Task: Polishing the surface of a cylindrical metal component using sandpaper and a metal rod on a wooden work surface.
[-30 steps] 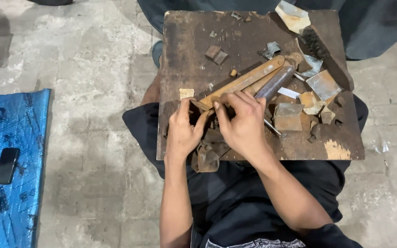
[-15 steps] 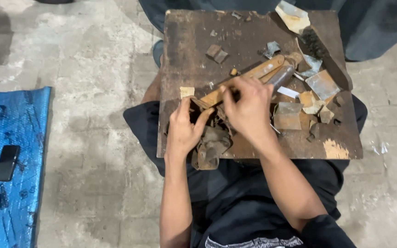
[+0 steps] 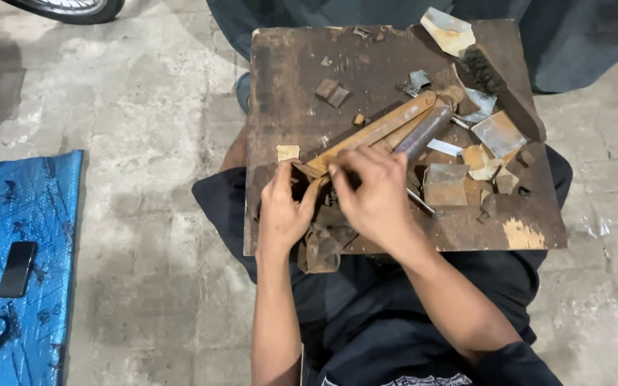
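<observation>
Scraps on board, phone left

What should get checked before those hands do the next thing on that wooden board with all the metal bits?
1. Left hand grips the crumpled rusty metal piece: ok.
2. Right hand on the same spot, fingers bent: ok.
3. What the right fingers pinch: cannot tell, hidden.
4. Wooden board resting flat on the lap: ok.
5. Long wooden bar and metal rod lie right beside the hands: not ok, crowded.
6. Loose cut sheet scraps close to the right hand: not ok.
</observation>
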